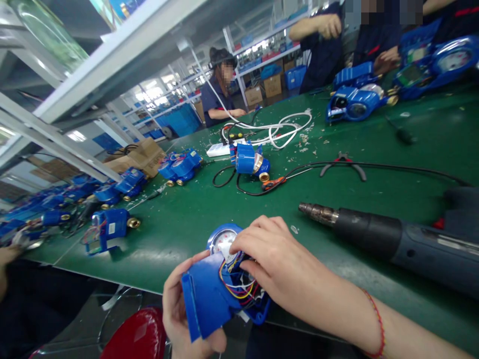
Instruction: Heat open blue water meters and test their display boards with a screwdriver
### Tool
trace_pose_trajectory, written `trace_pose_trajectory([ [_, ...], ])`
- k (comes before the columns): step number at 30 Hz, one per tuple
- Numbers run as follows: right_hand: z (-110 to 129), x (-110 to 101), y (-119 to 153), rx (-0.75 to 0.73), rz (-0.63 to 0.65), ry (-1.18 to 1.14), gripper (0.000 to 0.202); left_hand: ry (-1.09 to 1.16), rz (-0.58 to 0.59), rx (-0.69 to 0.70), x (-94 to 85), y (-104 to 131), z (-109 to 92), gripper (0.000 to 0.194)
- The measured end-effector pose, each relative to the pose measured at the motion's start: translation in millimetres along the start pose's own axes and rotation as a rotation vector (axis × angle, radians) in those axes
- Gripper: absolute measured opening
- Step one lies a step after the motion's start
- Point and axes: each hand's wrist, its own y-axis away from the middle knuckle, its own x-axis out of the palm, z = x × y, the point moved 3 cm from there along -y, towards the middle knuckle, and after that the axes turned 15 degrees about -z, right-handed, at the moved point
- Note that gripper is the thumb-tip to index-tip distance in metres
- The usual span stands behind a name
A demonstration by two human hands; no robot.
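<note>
A blue water meter [211, 294] is held tilted near the table's front edge, its casing open. My left hand [175, 311] is wrapped round the casing from the left and below. Over the open side, my right hand [271, 249] has its fingers bent and drawn together; what the fingertips pinch, if anything, is hidden. Red, yellow, white and black wires [239, 290] loop out of the casing below those fingers. Behind them the round dial [223, 240] shows partly, with a whitish patch beside the fingertips.
On the green table [179, 259] lie a heat gun [370, 232], pliers [342, 162], an orange-handled screwdriver [273, 183] and a white power strip [220, 149]. Another meter [247, 159] stands ahead; several more sit left. Co-workers work across the table. A red stool [136, 336] is below.
</note>
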Motion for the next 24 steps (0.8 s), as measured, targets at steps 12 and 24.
trace_pose_trajectory([
  [12, 2, 3, -5, -0.133, -0.039, -0.068, 0.013, 0.178, 0.054, -0.352, -0.9, 6, 16, 0.102],
  [24, -5, 6, -7, 0.151, -0.100, -0.149, 0.018, 0.200, 0.002, -0.388, 3.8, 11, 15, 0.102],
])
